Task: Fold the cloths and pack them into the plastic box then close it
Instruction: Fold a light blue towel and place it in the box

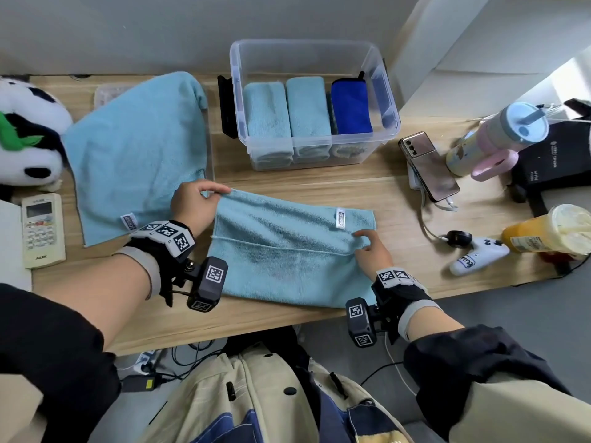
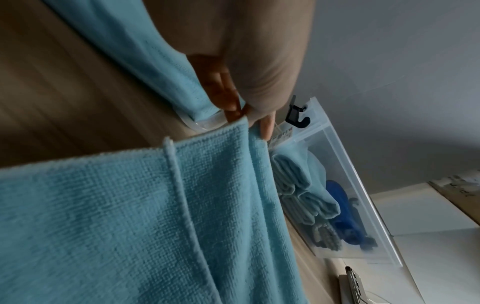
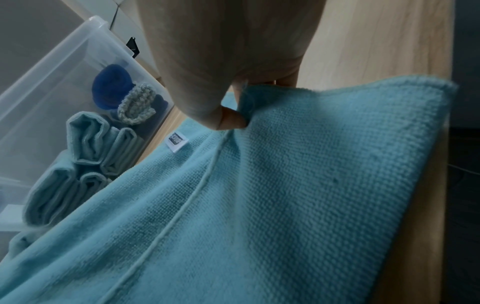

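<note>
My left hand (image 1: 195, 206) pinches the soft, floppy light blue cloth (image 1: 287, 260) at its 10 o'clock corner; my right hand (image 1: 372, 251) probably pinches its 3 o'clock edge.

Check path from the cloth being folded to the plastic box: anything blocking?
Nothing visible. Bare table lies between the cloth and the box. The box is open, its lid off, with a free slot at the right beside the dark blue cloth.

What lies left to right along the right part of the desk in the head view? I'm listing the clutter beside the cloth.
Phone → pastel tumbler → black box.
</note>
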